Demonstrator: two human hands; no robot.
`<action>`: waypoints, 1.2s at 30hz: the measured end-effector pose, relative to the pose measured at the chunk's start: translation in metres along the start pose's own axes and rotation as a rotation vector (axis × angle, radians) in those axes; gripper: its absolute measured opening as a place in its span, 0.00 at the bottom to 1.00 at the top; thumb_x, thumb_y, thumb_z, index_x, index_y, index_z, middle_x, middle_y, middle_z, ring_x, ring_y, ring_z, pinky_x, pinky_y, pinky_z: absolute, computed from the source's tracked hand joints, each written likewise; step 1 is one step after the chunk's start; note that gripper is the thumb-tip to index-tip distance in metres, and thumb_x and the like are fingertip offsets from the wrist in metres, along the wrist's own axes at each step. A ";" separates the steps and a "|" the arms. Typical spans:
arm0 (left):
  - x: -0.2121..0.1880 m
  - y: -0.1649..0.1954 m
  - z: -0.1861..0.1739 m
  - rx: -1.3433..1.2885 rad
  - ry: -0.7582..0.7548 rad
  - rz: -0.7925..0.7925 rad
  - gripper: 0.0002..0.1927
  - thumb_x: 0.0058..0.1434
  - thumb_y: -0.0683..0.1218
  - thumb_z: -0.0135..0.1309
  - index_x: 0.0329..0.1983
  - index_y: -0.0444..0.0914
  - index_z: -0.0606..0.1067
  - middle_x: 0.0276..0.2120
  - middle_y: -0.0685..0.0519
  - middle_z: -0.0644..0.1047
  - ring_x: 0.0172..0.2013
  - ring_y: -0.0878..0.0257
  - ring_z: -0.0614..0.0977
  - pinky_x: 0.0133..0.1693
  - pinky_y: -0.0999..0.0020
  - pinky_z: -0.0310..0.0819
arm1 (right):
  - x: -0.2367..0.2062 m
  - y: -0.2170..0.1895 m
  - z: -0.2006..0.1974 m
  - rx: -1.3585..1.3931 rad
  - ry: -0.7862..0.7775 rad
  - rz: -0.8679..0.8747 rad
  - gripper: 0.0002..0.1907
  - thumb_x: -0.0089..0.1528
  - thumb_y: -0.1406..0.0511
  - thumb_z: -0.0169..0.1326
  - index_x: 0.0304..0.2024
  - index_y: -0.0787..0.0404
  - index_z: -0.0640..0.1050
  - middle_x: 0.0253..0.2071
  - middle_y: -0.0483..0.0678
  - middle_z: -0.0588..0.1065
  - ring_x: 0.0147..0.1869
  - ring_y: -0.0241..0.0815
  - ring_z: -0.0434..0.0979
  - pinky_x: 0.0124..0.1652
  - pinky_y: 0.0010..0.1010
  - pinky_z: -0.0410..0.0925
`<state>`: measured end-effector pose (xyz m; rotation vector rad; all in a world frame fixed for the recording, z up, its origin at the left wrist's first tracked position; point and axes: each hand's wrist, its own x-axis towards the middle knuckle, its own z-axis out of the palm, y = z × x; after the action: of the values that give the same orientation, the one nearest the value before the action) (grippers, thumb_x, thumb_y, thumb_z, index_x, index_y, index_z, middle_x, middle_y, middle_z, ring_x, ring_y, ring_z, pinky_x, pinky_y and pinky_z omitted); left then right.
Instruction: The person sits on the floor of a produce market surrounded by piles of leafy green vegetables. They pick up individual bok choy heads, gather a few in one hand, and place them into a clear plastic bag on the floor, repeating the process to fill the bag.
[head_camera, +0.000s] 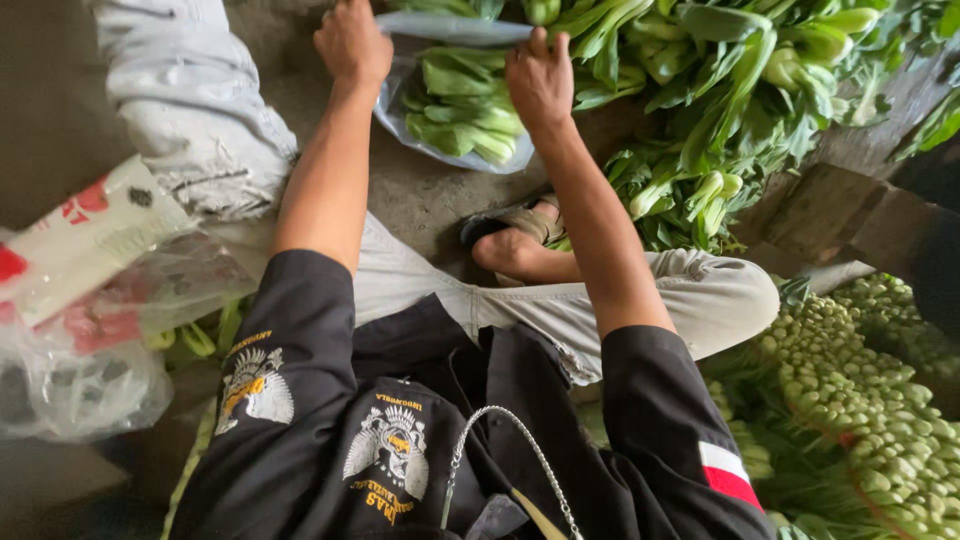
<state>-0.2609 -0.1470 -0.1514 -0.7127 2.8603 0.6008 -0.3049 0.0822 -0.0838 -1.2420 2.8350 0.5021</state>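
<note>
A clear plastic bag (452, 150) lies on the concrete floor ahead of me, partly filled with green bok choy (462, 100). My left hand (352, 42) grips the bag's rim at its left side. My right hand (538, 78) pinches the rim on the right, holding the mouth apart. Both forearms reach forward from black sleeves. I sit with my legs in light trousers, and a sandalled foot (518, 240) rests under my right forearm.
A large heap of bok choy (720, 90) lies at the upper right. Bundled pale green stalks (860, 400) fill the lower right. Crumpled plastic bags (90, 330) sit at the left, and a wooden crate edge (850, 215) stands at the right.
</note>
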 end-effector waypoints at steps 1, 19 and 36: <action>0.001 0.000 -0.001 -0.005 -0.021 -0.011 0.18 0.54 0.42 0.61 0.48 0.39 0.75 0.45 0.44 0.79 0.45 0.42 0.80 0.42 0.42 0.73 | -0.001 0.002 -0.003 0.098 0.037 0.011 0.10 0.59 0.65 0.55 0.42 0.58 0.80 0.42 0.46 0.78 0.54 0.47 0.72 0.54 0.46 0.61; -0.105 0.118 0.018 0.088 -0.386 1.169 0.30 0.42 0.54 0.68 0.52 0.51 0.78 0.62 0.50 0.70 0.65 0.53 0.68 0.61 0.45 0.55 | -0.133 -0.021 -0.017 1.185 -0.079 1.117 0.23 0.58 0.52 0.59 0.46 0.63 0.80 0.47 0.61 0.79 0.51 0.63 0.79 0.49 0.49 0.72; -0.133 0.122 0.026 0.216 -0.208 1.040 0.30 0.51 0.59 0.65 0.51 0.37 0.76 0.63 0.52 0.70 0.68 0.57 0.66 0.65 0.42 0.55 | -0.143 -0.025 -0.013 1.378 -0.402 0.841 0.20 0.61 0.56 0.48 0.29 0.60 0.85 0.29 0.51 0.83 0.38 0.50 0.86 0.46 0.40 0.76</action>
<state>-0.2010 0.0187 -0.1038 0.8801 2.8292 0.3890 -0.1872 0.1647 -0.0600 0.2633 2.2173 -0.9703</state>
